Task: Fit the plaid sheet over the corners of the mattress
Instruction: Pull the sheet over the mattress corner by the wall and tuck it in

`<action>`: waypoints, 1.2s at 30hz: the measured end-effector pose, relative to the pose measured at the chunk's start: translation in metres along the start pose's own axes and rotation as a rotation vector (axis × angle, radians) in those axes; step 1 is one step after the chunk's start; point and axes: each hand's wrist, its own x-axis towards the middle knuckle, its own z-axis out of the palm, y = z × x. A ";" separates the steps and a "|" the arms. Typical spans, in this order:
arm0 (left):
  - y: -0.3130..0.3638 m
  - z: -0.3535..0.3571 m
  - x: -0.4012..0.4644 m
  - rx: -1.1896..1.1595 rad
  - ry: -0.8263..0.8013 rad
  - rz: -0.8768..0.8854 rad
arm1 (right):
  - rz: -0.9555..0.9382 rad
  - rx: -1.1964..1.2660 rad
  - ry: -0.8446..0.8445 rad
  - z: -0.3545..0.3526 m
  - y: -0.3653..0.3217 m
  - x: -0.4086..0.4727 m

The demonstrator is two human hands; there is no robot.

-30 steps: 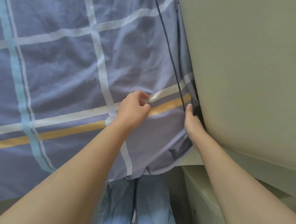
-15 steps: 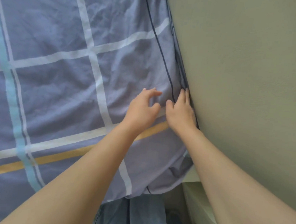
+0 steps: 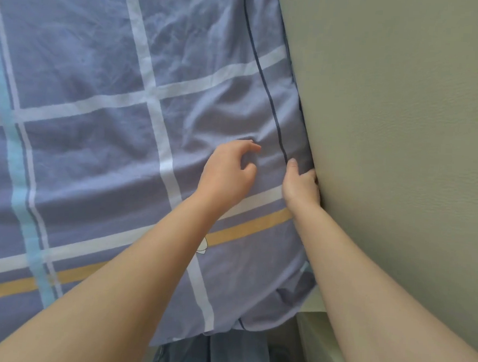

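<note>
The plaid sheet (image 3: 99, 150), blue-grey with white, light-blue and mustard stripes, covers the mattress across the left and middle of the view. Its near right corner hangs loosely over the mattress edge. My left hand (image 3: 228, 171) hovers just over the sheet with curled, parted fingers and holds nothing. My right hand (image 3: 302, 186) is at the sheet's right edge against the wall, thumb on top and fingers pushed down into the gap, gripping the sheet's edge. The fingers are hidden in the gap.
A pale green-grey wall (image 3: 403, 135) runs tight along the right side of the mattress. Below the sheet's corner are my legs in blue jeans (image 3: 216, 355) and a pale ledge (image 3: 313, 303) by the wall.
Both hands have moved farther up along the sheet's wall-side edge. My left hand let go of the pinched sheet and opened. My right hand went from lying flat to pushing into the gap.
</note>
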 end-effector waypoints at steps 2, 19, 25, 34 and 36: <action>0.003 -0.007 0.003 0.003 -0.004 -0.018 | 0.125 0.153 -0.017 -0.001 0.004 0.002; -0.001 -0.039 0.026 0.063 0.007 -0.033 | -0.712 -0.373 0.094 0.010 -0.048 -0.063; 0.009 -0.025 0.041 0.140 -0.186 0.019 | -0.589 -0.490 -0.010 -0.002 -0.090 -0.007; 0.000 -0.015 0.054 0.253 -0.237 0.071 | -0.252 -0.152 -0.072 0.000 -0.109 0.019; -0.002 -0.016 0.056 0.258 -0.239 0.080 | -0.262 -0.141 -0.060 0.000 -0.108 0.015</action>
